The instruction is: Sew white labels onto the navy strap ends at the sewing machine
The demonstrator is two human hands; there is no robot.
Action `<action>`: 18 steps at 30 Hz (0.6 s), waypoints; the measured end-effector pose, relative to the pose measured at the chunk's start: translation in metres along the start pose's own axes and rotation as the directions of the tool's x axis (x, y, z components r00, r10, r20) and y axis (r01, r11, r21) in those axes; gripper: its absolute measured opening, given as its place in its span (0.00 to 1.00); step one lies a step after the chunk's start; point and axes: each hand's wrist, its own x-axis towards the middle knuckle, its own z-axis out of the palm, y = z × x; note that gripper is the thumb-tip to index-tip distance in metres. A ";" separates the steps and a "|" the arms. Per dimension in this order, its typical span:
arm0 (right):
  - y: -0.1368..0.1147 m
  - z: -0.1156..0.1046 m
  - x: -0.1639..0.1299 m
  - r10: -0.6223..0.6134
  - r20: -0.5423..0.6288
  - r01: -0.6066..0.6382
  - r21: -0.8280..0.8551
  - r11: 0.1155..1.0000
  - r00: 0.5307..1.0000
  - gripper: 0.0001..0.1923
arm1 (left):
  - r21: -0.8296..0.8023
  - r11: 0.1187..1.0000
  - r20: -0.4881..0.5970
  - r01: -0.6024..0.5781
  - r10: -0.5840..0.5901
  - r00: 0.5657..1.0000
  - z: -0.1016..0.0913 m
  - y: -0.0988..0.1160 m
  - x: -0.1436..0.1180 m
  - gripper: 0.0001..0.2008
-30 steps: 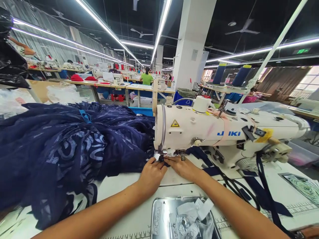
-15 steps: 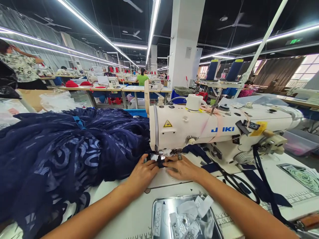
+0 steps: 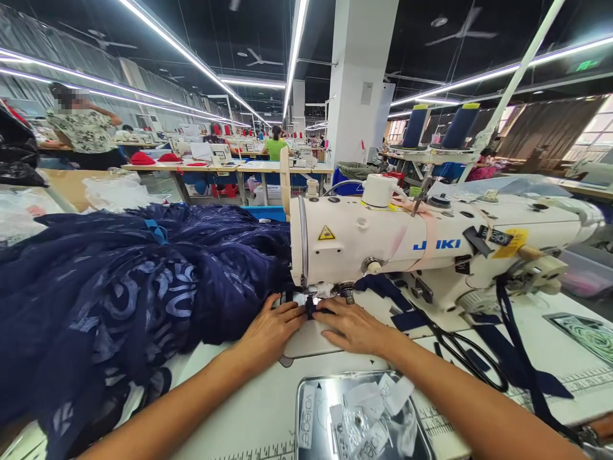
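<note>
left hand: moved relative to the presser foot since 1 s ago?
Yes. The left hand has slid toward the person, away from the presser foot of the sewing machine; its fingers now lie flat.

Long ceiling light strips (image 3: 201,64) ran over rows of sewing tables (image 3: 230,169); a white pillar (image 3: 359,83) stood mid-hall, windows (image 3: 589,134) far right.

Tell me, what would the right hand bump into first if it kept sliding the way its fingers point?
Probably the small dark piece under the sewing machine head, right at the right hand fingers; the left hand lies just beyond.
</note>
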 end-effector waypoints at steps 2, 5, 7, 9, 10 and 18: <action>0.001 0.001 0.000 -0.013 -0.013 0.013 -0.008 1.000 1.000 0.16 | 0.017 1.000 -0.006 -0.008 0.008 1.000 0.000 0.000 0.000 0.19; 0.001 0.001 0.001 -0.031 -0.029 0.031 -0.028 0.999 0.999 0.15 | 0.046 0.999 -0.026 -0.019 0.020 0.999 0.001 0.000 -0.001 0.17; 0.001 0.000 0.002 -0.035 -0.036 0.033 -0.037 0.999 0.999 0.15 | 0.056 0.998 -0.033 -0.026 0.028 0.999 0.002 0.001 -0.001 0.16; 0.000 -0.001 0.003 -0.034 -0.039 0.032 -0.040 0.999 0.999 0.14 | 0.060 0.998 -0.031 -0.030 0.032 0.999 0.003 0.000 -0.001 0.16; -0.001 -0.001 0.003 -0.034 -0.039 0.033 -0.041 0.999 0.999 0.13 | 0.061 0.998 -0.026 -0.032 0.033 0.999 0.003 0.000 -0.001 0.17; 0.000 0.006 0.004 -0.010 -0.072 0.006 -0.068 0.998 0.997 0.16 | 0.069 0.997 0.005 -0.024 0.024 1.000 0.001 -0.006 0.004 0.18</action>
